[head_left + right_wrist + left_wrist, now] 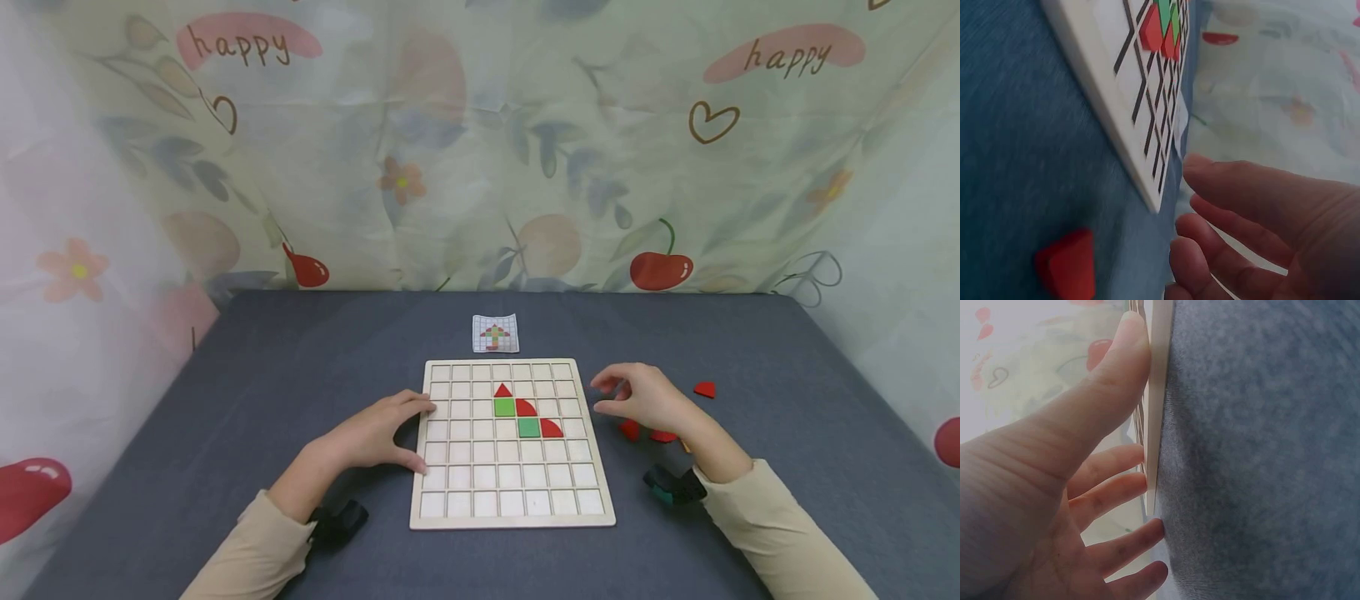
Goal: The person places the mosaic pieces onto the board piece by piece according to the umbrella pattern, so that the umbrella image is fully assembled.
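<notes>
1. Board point(486, 477) lies flat on the grey counter point(322, 350), between the two hands; I count seven rows of seven cells.
2. Left hand point(378, 429) rests at the board's left edge, thumb touching it. Fingers released: spread, not wrapped round anything.
3. Right hand point(641, 396) is just off the board's right edge. Fingers released: loosely bent, thumb apart from the index tip; I see nothing gripped.
4. On the board, counting from the far row and the left: red triangle point(502, 391), row two, column four; light green square point(505, 407) directly below it; red quarter-round point(526, 408) right of that square; darker green square point(528, 427) below the quarter-round; second quarter-round point(551, 428) right of the darker square.
5. Loose near the right forearm: one red piece point(630, 429), a second red piece point(663, 436) and an orange piece point(686, 446), partly hidden, shapes I cannot tell. A third red piece point(705, 389) lies beyond the forearm.
6. Card point(495, 335), printed with a coloured figure, lies just past the board's far edge.
</notes>
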Demonstrator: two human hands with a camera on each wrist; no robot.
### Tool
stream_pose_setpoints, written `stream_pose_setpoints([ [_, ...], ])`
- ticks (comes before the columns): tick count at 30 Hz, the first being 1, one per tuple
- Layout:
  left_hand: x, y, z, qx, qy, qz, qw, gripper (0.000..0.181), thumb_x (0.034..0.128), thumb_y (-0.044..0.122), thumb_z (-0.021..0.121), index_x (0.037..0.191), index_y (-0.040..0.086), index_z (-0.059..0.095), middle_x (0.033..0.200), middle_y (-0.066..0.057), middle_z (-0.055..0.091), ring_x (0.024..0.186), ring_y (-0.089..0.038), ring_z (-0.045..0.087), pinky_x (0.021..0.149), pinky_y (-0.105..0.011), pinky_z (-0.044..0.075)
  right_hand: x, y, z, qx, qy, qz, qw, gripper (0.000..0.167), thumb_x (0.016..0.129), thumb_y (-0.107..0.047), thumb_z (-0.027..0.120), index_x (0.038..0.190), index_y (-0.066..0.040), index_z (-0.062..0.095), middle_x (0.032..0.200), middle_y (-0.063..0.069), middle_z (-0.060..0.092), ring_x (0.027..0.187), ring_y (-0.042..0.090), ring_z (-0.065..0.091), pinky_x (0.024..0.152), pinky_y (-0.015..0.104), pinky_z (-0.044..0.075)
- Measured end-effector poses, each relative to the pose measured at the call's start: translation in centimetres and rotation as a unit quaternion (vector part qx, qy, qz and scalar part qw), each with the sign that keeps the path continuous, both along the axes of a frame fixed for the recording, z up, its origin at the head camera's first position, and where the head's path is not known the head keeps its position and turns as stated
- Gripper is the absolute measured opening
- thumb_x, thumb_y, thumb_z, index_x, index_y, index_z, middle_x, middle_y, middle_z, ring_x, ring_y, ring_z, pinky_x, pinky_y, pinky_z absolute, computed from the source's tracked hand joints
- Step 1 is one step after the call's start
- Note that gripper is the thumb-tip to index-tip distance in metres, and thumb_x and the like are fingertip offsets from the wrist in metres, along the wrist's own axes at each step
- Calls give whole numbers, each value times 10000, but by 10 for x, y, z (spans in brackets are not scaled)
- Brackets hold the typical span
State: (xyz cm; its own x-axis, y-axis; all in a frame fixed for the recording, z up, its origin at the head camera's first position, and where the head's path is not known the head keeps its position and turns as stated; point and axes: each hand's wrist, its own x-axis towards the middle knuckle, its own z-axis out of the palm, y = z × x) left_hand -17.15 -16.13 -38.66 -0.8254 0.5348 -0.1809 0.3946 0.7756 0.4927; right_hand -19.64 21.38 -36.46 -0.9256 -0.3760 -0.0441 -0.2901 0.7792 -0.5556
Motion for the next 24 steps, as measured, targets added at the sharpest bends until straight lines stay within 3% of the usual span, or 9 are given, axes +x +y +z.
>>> stream_pose_setpoints([
  [9, 0, -1, 0, 8, -5, -26, 10000, 831, 695, 432, 787, 1366, 73, 453, 1409, -130, 420, 1285, -299, 425, 1038, -474, 370, 3, 36, -1, 62, -329, -139, 9993, 310, 793, -195, 732, 1038, -20, 661, 941, 107, 655, 744, 113, 570, 658, 261, 476],
  [24, -1, -1, -1, 20, -10, -43, 10000, 839, 695, 444, 782, 1370, 73, 448, 1412, -130, 417, 1289, -302, 422, 1039, -477, 369, 6, 82, -6, 39, -712, -550, 9959, 375, 805, -242, 727, 1067, 13, 643, 926, 85, 633, 696, 91, 548, 586, 245, 461],
])
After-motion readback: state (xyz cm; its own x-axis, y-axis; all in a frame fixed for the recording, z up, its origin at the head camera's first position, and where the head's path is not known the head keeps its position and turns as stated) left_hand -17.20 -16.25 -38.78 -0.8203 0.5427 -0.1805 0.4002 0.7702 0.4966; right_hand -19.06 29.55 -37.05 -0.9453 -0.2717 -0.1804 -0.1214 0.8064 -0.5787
